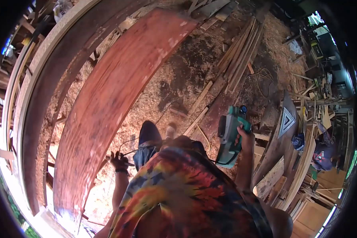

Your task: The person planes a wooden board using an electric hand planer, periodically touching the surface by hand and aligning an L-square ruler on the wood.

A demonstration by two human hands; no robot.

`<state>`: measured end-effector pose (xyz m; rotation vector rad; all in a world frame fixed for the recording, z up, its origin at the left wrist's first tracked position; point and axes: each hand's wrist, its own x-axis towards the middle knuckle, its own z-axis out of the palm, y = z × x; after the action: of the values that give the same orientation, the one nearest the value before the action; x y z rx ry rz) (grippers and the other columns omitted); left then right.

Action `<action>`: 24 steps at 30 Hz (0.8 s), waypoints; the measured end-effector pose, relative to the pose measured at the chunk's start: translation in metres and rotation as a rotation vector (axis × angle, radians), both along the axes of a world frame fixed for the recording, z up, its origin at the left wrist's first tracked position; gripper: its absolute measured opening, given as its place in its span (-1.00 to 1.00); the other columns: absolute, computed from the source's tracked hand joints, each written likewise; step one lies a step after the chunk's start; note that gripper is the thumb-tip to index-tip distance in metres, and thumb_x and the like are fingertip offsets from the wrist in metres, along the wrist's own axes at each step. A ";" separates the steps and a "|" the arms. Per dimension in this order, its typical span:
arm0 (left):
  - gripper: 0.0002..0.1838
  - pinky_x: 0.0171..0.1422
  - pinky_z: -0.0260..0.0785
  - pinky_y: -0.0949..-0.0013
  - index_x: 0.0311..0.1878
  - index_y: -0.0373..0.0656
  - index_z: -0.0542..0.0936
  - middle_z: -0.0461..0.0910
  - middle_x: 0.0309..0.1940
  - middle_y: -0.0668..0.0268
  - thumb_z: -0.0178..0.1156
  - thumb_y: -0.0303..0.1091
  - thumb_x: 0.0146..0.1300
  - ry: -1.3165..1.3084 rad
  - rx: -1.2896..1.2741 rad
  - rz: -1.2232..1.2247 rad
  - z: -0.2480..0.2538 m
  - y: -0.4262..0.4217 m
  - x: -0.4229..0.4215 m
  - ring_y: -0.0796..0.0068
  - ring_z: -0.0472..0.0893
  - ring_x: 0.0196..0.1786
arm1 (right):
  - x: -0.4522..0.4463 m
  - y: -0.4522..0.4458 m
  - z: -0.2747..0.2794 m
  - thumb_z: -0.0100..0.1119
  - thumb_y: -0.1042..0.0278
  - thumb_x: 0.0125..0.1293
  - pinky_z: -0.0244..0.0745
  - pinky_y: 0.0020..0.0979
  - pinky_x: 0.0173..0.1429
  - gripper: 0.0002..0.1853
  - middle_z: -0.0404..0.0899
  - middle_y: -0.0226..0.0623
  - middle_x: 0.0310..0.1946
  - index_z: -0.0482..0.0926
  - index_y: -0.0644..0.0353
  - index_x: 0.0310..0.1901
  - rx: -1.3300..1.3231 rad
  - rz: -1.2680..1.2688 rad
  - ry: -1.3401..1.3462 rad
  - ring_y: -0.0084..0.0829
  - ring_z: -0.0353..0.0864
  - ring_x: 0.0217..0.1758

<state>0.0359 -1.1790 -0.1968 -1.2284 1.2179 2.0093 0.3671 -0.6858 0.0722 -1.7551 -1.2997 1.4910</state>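
My right hand (245, 135) grips the handle of a green and grey electric planer (231, 148), held up beside my right leg. On the other side, my left hand (119, 162) is closed next to the near edge of a long reddish-brown wooden board (107, 91). A thin dark cord and a short greyish bar show at its fingers, but what exactly it grips I cannot make out. The board slants across the left half of the view, its surface streaked and partly shiny.
Wood shavings (146, 105) cover the floor. Several long strips (242, 55) and loose sticks lie ahead, near a yellowish cord (263, 81). A white triangular square (286, 122) rests on a dark board at right. Another person (323, 154) is at the far right, among stacked timber.
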 end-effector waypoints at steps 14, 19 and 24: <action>-0.50 -0.61 0.23 0.37 -0.23 -0.09 0.61 0.54 -0.52 0.35 0.28 0.23 0.30 -0.256 0.052 -0.521 -0.018 0.228 -0.037 0.51 0.32 -0.70 | -0.075 0.145 0.014 0.39 0.32 0.28 0.32 -0.41 -0.62 -0.70 0.46 -0.40 -0.57 0.62 0.19 0.00 -0.029 0.070 -0.013 -0.49 0.45 -0.69; -0.55 -0.57 0.22 0.36 -0.34 -0.10 0.62 0.57 -0.59 0.36 0.37 0.15 0.23 -0.254 -0.063 -0.738 -0.063 0.313 -0.062 0.48 0.34 -0.71 | -0.160 0.254 0.003 0.39 0.36 0.29 0.31 -0.43 -0.58 -0.65 0.47 -0.39 -0.58 0.59 0.24 0.07 0.032 0.268 -0.017 -0.52 0.44 -0.67; -0.61 -0.21 0.40 0.37 -0.20 -0.13 0.68 0.64 -0.49 0.36 0.41 0.04 0.20 -0.317 0.025 -0.889 -0.076 0.377 -0.078 0.46 0.54 -0.48 | -0.254 0.359 0.021 0.33 0.42 0.34 0.34 -0.42 -0.56 -0.64 0.46 -0.40 -0.59 0.57 0.31 0.14 0.084 0.535 0.037 -0.53 0.43 -0.67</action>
<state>-0.0417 -0.8019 -0.2732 -0.7374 1.2576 1.1283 0.1134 -0.3268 0.0928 -1.3778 -1.8825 1.6971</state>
